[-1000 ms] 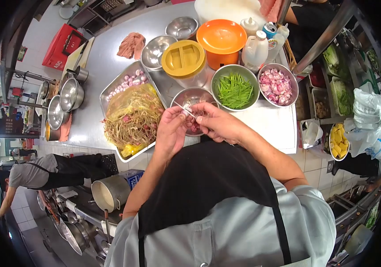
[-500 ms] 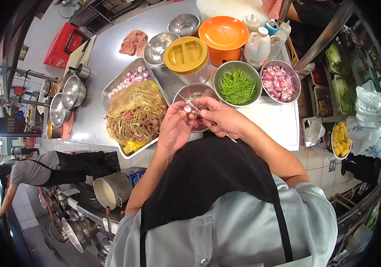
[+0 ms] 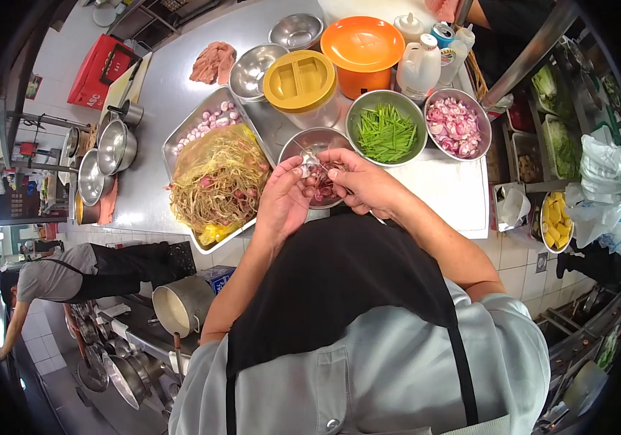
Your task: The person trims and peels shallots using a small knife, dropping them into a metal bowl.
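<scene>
Over a metal bowl (image 3: 290, 148) with reddish peels in it, my left hand (image 3: 287, 194) pinches a small pale shallot (image 3: 309, 164). My right hand (image 3: 368, 187) is closed round a small knife, its thumb close to the shallot; most of the knife is hidden by the fingers. Left of my hands stands a metal tray (image 3: 173, 148) with peeled shallots (image 3: 213, 122) and a yellow net bag (image 3: 216, 174) of unpeeled shallots with dry stalks. Bowls of cut green vegetable (image 3: 385, 134) and of peeled red shallots (image 3: 454, 127) stand to the right.
Behind the bowl are a yellow-lidded container (image 3: 299, 80), an orange bucket (image 3: 363, 54), a white jug (image 3: 419, 69) and metal bowls (image 3: 251, 72). A pinkish cloth (image 3: 213, 62) lies farther back. At left, a co-worker (image 3: 64, 272) leans away near a large pot (image 3: 176, 304).
The knife blade, which stuck out across the shallot before, is now mostly hidden. My hands have shifted slightly, and the shallot shows more between them.
</scene>
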`<control>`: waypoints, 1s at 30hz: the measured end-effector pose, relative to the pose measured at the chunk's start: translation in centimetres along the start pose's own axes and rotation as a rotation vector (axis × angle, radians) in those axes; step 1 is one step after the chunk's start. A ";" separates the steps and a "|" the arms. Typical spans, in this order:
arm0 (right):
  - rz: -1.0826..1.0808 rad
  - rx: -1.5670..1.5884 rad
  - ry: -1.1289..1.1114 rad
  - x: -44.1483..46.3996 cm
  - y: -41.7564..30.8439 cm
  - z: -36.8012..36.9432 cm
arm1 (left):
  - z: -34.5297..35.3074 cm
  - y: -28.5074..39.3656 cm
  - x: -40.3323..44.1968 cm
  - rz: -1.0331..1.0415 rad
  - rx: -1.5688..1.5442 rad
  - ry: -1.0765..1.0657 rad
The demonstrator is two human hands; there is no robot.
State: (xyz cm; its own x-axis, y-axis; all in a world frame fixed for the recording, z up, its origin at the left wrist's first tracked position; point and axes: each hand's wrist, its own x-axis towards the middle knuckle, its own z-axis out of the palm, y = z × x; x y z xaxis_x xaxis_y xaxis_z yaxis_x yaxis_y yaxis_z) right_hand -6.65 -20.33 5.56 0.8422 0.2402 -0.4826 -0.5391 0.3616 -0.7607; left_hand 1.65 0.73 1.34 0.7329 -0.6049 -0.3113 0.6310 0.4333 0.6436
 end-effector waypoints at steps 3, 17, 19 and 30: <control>0.009 -0.024 0.024 -0.4 -0.3 0.8 | 0.5 -0.3 0.1 0.030 0.014 0.057; 0.021 -0.084 0.002 0.1 -0.4 0.4 | 0.0 -0.8 0.2 0.102 -0.061 -0.037; 0.018 -0.064 -0.008 0.1 -0.3 0.1 | 0.1 -0.6 0.2 0.079 -0.072 -0.034; -0.170 -0.441 0.147 -0.8 -0.7 -0.1 | 0.5 5.5 0.1 0.074 -0.067 -0.003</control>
State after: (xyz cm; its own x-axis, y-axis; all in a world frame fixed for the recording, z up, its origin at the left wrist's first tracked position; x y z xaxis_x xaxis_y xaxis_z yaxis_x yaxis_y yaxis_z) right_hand -6.99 -20.85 6.47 0.9272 0.0696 -0.3682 -0.3663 -0.0384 -0.9297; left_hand 5.07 2.67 5.15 0.7776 -0.5714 -0.2622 0.5906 0.5210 0.6162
